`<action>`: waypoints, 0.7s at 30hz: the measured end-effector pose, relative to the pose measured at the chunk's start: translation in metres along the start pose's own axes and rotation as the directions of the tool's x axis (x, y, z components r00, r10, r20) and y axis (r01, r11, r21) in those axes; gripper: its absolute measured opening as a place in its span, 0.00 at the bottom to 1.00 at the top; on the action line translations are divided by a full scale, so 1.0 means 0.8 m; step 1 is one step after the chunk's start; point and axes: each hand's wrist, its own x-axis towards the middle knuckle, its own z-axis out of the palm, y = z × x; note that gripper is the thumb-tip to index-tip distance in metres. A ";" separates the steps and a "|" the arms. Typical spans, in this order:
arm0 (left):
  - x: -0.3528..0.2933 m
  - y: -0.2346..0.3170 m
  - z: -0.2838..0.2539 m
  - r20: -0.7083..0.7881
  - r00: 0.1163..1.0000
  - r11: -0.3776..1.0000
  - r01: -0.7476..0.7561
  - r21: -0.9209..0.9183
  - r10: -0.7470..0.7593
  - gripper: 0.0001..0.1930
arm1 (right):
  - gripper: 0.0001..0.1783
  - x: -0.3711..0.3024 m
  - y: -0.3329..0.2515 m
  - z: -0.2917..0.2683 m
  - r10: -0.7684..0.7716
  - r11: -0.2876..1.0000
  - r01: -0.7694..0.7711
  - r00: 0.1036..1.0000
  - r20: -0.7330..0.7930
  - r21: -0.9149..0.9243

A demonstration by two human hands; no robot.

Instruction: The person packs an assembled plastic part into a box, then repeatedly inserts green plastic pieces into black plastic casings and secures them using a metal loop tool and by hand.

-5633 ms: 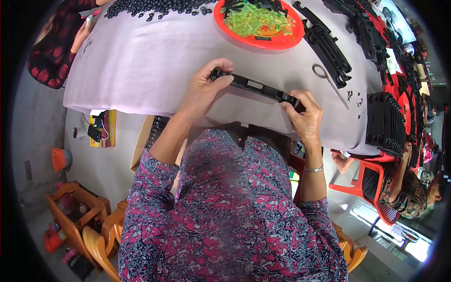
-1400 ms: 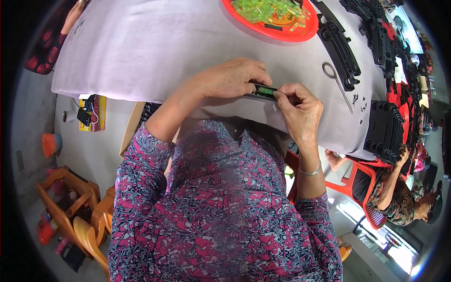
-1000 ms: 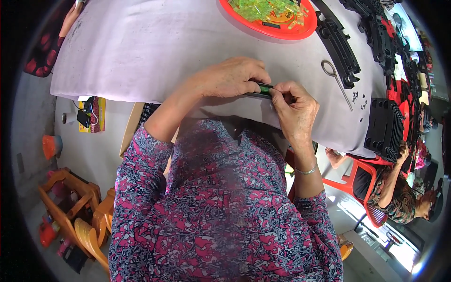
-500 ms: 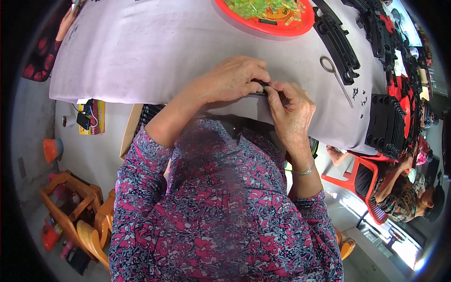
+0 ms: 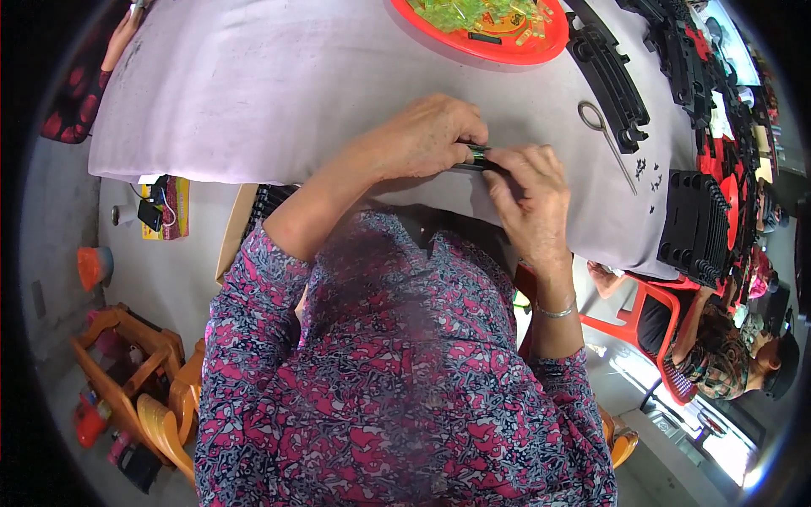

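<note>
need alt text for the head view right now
A person's left hand holds a narrow dark part showing some green near the edge of a cloth-covered table, the right hand close against it. Farther back sits a red tray of translucent green pieces; to the right lie a looped metal rod, tiny black bits and larger black parts.

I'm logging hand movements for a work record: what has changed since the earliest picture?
The bare left hand and bare right hand have moved inward from opposite ends of the long black plastic bar and are close together; a green piece now shows between them. The looped grey metal rod and round red plastic tray stayed on the pale cloth.
</note>
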 end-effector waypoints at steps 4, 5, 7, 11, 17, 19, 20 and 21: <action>0.002 -0.004 0.004 -0.023 0.999 0.999 -0.034 0.017 0.035 0.08 | 0.16 -0.005 -0.005 0.009 -0.121 0.976 0.128 0.991 0.052 -0.176; 0.001 -0.004 0.004 -0.021 0.999 0.999 -0.036 0.014 0.037 0.08 | 0.16 -0.007 -0.008 0.011 -0.129 0.968 0.136 0.991 0.047 -0.209; 0.004 -0.002 0.004 -0.026 0.999 0.999 -0.035 0.025 0.035 0.09 | 0.17 -0.005 -0.007 0.013 -0.138 0.959 0.151 0.988 0.073 -0.239; 0.002 0.001 0.001 0.017 1.000 1.000 -0.010 0.010 0.010 0.10 | 0.15 -0.003 -0.002 0.012 -0.174 0.951 0.191 0.981 0.090 -0.244; -0.007 -0.001 -0.002 -0.035 0.999 0.998 -0.033 -0.054 0.031 0.10 | 0.12 0.007 -0.001 -0.012 -0.098 0.994 0.099 0.995 -0.032 0.041; -0.010 0.007 -0.008 -0.015 1.000 0.999 0.008 -0.033 -0.009 0.12 | 0.11 0.007 0.022 -0.028 0.032 0.998 -0.026 0.993 -0.112 0.055; -0.013 0.010 -0.009 -0.020 1.000 0.999 0.013 -0.033 -0.013 0.12 | 0.09 0.009 0.035 -0.038 0.164 0.985 -0.152 0.969 -0.187 0.082; -0.013 0.012 -0.011 -0.055 0.998 1.000 -0.009 -0.026 0.008 0.13 | 0.10 0.014 0.051 -0.051 0.231 0.972 -0.232 0.950 -0.211 0.017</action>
